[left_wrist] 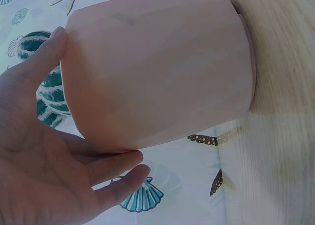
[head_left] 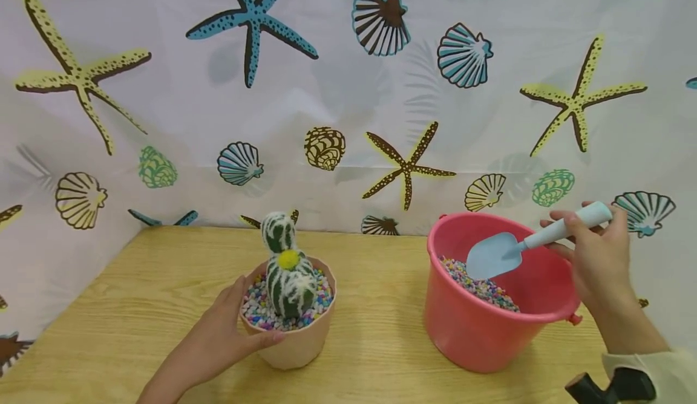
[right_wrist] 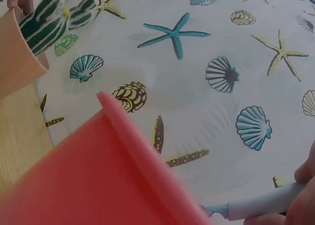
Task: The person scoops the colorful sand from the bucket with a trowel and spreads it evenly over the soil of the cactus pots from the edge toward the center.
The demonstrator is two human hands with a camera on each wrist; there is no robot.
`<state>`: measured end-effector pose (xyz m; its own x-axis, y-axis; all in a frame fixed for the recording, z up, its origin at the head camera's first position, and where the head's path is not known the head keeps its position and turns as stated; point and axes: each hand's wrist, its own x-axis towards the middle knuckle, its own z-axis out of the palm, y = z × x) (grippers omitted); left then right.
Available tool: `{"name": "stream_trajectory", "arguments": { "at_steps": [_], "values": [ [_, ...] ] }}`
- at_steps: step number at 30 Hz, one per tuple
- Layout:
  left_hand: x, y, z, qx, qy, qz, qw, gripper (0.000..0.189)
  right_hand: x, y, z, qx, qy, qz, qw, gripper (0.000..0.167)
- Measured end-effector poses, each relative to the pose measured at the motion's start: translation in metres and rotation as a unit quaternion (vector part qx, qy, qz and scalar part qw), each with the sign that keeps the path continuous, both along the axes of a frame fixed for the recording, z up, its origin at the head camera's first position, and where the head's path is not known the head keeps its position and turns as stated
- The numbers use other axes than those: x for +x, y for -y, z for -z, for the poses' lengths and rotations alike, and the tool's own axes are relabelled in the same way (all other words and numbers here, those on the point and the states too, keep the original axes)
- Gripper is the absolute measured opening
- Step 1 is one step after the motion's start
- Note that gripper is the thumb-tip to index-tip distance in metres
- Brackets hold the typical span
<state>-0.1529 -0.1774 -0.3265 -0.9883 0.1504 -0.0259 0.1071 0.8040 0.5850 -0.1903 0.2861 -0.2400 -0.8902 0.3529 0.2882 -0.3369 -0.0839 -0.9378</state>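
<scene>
A peach flowerpot [head_left: 299, 349] stands at the left, filled with multicoloured pebbles [head_left: 256, 307]. Out of the pebbles rises a green-and-white cactus [head_left: 291, 295] with a yellow flower. My left hand [head_left: 223, 334] holds the pot at its near left side, thumb at the rim in the left wrist view. To the right is a pink bucket [head_left: 479, 343] with more pebbles [head_left: 490, 293] in the bottom. Over its opening, my right hand [head_left: 601, 265] grips the handle of a light blue trowel [head_left: 495, 256], its blade tilted down towards the pebbles. The bucket wall hides the blade in the right wrist view.
The wooden table [head_left: 381, 307] bears both containers, with a gap between them. Behind it hangs a white cloth [head_left: 348, 101] printed with starfish and shells. A dark strap [head_left: 615, 386] crosses the right sleeve near the bottom right corner.
</scene>
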Motion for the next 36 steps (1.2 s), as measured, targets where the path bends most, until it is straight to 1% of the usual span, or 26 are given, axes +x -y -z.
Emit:
{"name": "stream_trajectory", "arguments": {
  "at_steps": [3, 7, 8, 10, 11, 13, 15, 16, 17, 18, 21, 23, 26, 27, 29, 33, 36],
  "values": [
    [0.000, 0.001, 0.001, 0.000, 0.001, -0.002, 1.0000, 0.121, -0.005, -0.003, 0.010, 0.034, 0.020, 0.002, 0.9992, 0.030],
    [0.001, 0.001, 0.000, 0.003, 0.009, -0.004, 1.0000, 0.121, -0.010, -0.003, 0.020, 0.098, 0.038, -0.017, 0.9944, 0.022],
    [0.001, 0.001, -0.001, 0.003, 0.012, -0.004, 0.9999, 0.121, -0.011, -0.003, 0.021, 0.113, 0.045, -0.019, 0.9924, 0.021],
    [0.001, 0.002, -0.001, 0.002, 0.015, -0.005, 0.9999, 0.121, -0.012, -0.002, 0.023, 0.170, 0.066, -0.010, 0.9832, 0.021],
    [0.001, 0.002, -0.002, 0.001, 0.016, -0.005, 0.9999, 0.121, -0.013, -0.001, 0.023, 0.205, 0.078, 0.000, 0.9757, 0.024],
    [0.001, 0.004, -0.002, -0.003, 0.014, -0.002, 0.9999, 0.120, -0.013, -0.002, 0.023, 0.282, 0.096, 0.031, 0.9541, 0.033],
    [0.002, 0.006, -0.003, -0.001, 0.015, 0.001, 0.9999, 0.119, -0.012, -0.005, 0.022, 0.359, 0.108, 0.064, 0.9249, 0.044],
    [0.002, 0.007, -0.003, 0.001, 0.017, 0.005, 0.9998, 0.118, -0.012, -0.008, 0.021, 0.390, 0.112, 0.079, 0.9106, 0.046],
    [0.001, 0.009, -0.004, 0.001, 0.016, 0.011, 0.9998, 0.115, -0.013, -0.010, 0.021, 0.411, 0.115, 0.089, 0.8998, 0.048],
    [0.001, 0.012, -0.004, 0.002, 0.015, 0.016, 0.9998, 0.113, -0.013, -0.013, 0.021, 0.427, 0.116, 0.095, 0.8917, 0.048],
    [0.000, 0.019, -0.006, 0.005, 0.001, 0.041, 0.9992, 0.101, -0.015, -0.022, 0.024, 0.441, 0.139, 0.091, 0.8818, 0.053],
    [0.000, 0.025, -0.008, 0.004, -0.007, 0.055, 0.9984, 0.092, -0.016, -0.028, 0.026, 0.441, 0.159, 0.082, 0.8795, 0.057],
    [-0.003, 0.031, -0.012, 0.009, -0.012, 0.060, 0.9981, 0.080, -0.017, -0.034, 0.029, 0.442, 0.178, 0.070, 0.8764, 0.061],
    [-0.005, 0.033, -0.013, 0.012, -0.013, 0.056, 0.9983, 0.077, -0.017, -0.034, 0.029, 0.446, 0.178, 0.069, 0.8744, 0.062],
    [-0.009, 0.035, -0.018, 0.010, -0.029, 0.045, 0.9985, 0.072, -0.019, -0.032, 0.027, 0.459, 0.170, 0.079, 0.8683, 0.064],
    [-0.017, 0.037, -0.030, -0.009, -0.081, 0.022, 0.9964, 0.070, -0.020, -0.018, 0.020, 0.496, 0.140, 0.125, 0.8479, 0.065],
    [-0.024, 0.035, -0.041, -0.019, -0.110, 0.009, 0.9938, 0.073, -0.019, -0.004, 0.015, 0.517, 0.121, 0.149, 0.8341, 0.065]
  ]
}}
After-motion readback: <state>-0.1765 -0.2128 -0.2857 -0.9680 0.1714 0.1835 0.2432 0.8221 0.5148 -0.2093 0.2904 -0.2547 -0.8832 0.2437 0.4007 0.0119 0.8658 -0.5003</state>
